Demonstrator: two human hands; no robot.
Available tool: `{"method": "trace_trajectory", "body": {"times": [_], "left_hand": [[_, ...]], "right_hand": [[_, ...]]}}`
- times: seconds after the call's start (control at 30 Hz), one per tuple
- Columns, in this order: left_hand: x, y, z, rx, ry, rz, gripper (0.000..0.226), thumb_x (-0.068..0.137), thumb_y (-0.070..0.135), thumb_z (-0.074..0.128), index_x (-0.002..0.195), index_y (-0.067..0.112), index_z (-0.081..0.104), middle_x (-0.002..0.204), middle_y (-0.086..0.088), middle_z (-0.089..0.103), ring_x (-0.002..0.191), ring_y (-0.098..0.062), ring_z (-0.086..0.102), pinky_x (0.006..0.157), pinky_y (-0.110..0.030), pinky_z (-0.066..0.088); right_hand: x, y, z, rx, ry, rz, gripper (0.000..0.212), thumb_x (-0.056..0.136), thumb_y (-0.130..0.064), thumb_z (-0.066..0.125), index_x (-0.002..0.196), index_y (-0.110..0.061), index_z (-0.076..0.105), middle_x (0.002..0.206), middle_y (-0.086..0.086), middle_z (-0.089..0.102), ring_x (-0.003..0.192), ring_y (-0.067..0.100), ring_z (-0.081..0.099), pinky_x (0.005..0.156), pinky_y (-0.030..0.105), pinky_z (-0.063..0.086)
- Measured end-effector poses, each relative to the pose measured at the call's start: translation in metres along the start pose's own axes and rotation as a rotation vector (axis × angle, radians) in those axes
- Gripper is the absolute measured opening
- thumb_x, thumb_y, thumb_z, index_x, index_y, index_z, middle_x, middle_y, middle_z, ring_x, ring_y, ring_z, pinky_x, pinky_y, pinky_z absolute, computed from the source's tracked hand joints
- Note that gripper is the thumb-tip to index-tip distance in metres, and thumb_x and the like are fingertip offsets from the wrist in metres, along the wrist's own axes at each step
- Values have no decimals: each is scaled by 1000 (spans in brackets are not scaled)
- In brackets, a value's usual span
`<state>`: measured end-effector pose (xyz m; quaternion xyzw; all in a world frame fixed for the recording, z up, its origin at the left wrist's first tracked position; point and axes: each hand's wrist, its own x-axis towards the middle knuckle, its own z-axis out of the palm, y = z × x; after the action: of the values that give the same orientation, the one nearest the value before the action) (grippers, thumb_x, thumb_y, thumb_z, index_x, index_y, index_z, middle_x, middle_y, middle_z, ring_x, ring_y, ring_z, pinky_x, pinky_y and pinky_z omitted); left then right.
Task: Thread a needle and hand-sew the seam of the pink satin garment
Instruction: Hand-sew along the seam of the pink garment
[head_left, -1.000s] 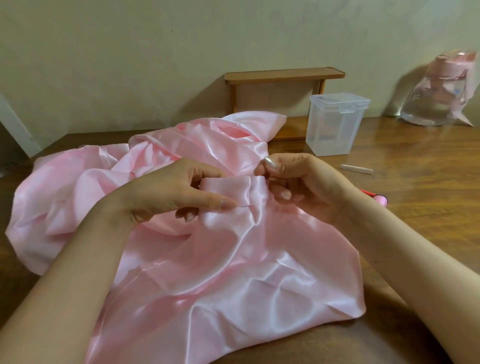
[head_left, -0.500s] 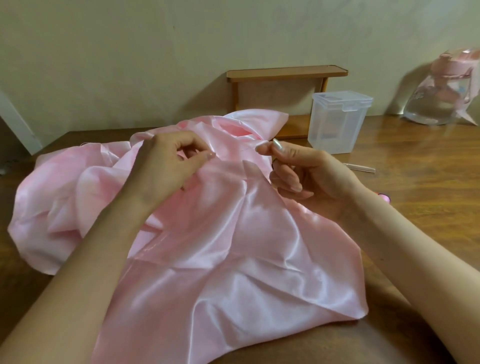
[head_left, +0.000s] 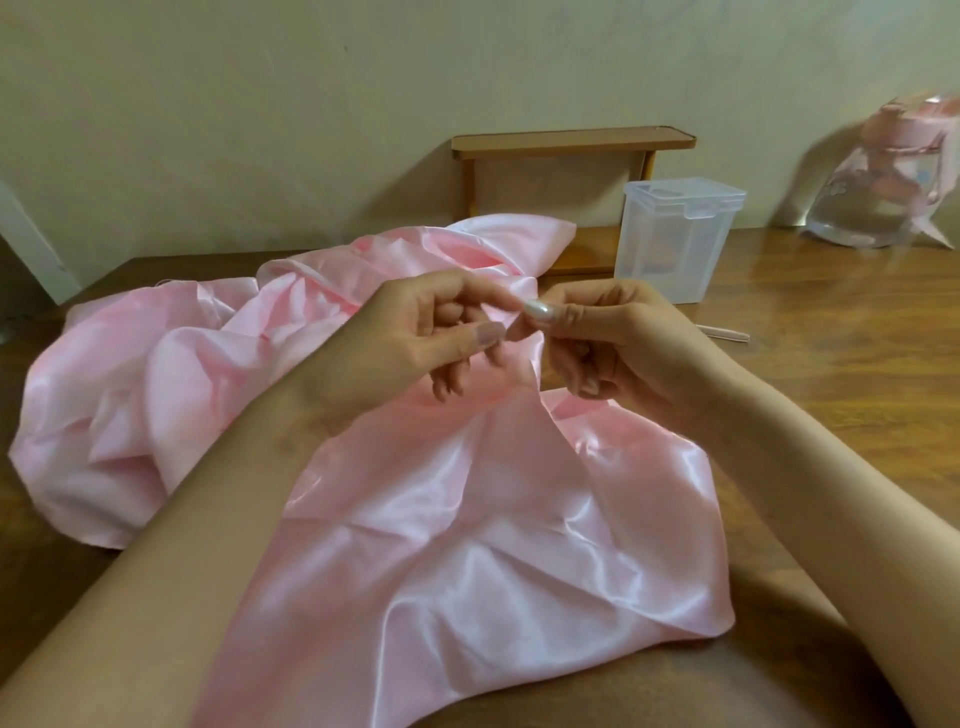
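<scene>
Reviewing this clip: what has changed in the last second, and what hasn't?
The left hand moved up and rightward to meet the right hand, which barely shifted. The pink satin fold they had pressed flat on the table is now pinched between their fingertips and lifted into a peak. Needle and thread cannot be made out. The clear plastic box, wooden shelf and water bottle stayed put.

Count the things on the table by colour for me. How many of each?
Pink: 1, the satin garment
Clear: 3, the lidded box, the bottle with a pink top, the small tube
Brown: 1, the wooden shelf
Total: 5
</scene>
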<state>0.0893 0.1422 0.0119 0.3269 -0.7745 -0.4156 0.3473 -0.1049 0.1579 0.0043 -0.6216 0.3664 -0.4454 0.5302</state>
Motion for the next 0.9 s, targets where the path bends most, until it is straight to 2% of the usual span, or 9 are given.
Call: {"method": "trace_trajectory", "body": {"times": [0.07, 0.13, 0.27, 0.4, 0.53, 0.67, 0.77, 0.87, 0.9], "left_hand": [[-2, -4, -7, -34, -15, -6, 15, 84, 24, 62, 89, 11, 68, 59, 2, 54, 52, -8, 45, 48, -15, 40], [-5, -5, -13, -57, -13, 4, 19, 84, 29, 61, 79, 15, 71, 54, 5, 48, 52, -7, 39, 48, -12, 33], [-4, -2, -24, -190, 113, 70, 12, 78, 29, 70, 67, 23, 73, 49, 9, 50, 45, -2, 34, 42, -10, 24], [-4, -3, -39, -494, 154, 144, 24, 67, 45, 74, 68, 21, 71, 53, 11, 52, 40, 1, 29, 42, -17, 13], [-3, -4, -43, -612, 147, 193, 20, 71, 41, 71, 72, 21, 70, 58, 11, 53, 40, 1, 28, 40, -16, 13], [-3, -3, -41, -607, 164, 198, 19, 73, 40, 68, 72, 22, 70, 59, 11, 55, 36, 2, 29, 39, -15, 13], [-4, -1, -36, -548, 205, 178, 17, 73, 38, 66, 70, 22, 72, 57, 10, 58, 37, 1, 30, 39, -15, 16], [-3, -1, -28, -341, 245, 158, 16, 84, 21, 64, 72, 23, 74, 62, 7, 62, 44, -2, 36, 43, -15, 19], [-3, -2, -24, -210, 241, 164, 18, 86, 18, 60, 74, 23, 73, 63, 6, 63, 46, -5, 39, 44, -13, 26]], "right_hand": [[1, 0, -4, 20, 12, -5, 19, 77, -27, 62, 75, -10, 72, 43, 7, 47, 37, 13, 35, 39, 19, 26], [1, 0, -5, 20, 17, -10, 19, 76, -27, 63, 74, -11, 72, 45, 7, 46, 37, 12, 36, 38, 18, 28], [1, -1, -8, 35, 66, 18, 17, 76, -23, 61, 68, -9, 67, 46, 6, 48, 38, 11, 36, 38, 15, 31], [4, 2, -14, -14, 153, 89, 22, 87, -16, 59, 67, -10, 66, 50, 4, 54, 42, 11, 39, 40, 16, 33], [6, 8, -16, -172, 225, 157, 21, 89, -15, 62, 70, -11, 69, 54, 4, 59, 45, 10, 45, 44, 16, 36], [7, 14, -17, -335, 308, 197, 23, 88, -14, 65, 66, -10, 69, 52, 3, 62, 41, 6, 47, 45, 20, 31], [8, 20, -17, -500, 352, 211, 21, 85, -15, 67, 67, -7, 71, 56, 2, 63, 42, 4, 47, 43, 19, 34], [10, 27, -18, -835, 347, 220, 15, 84, -20, 69, 72, -10, 73, 58, -2, 61, 52, 12, 51, 55, 27, 44], [11, 27, -17, -900, 382, 144, 10, 83, -19, 69, 78, -12, 74, 66, -2, 64, 57, 12, 54, 61, 28, 47]]}}
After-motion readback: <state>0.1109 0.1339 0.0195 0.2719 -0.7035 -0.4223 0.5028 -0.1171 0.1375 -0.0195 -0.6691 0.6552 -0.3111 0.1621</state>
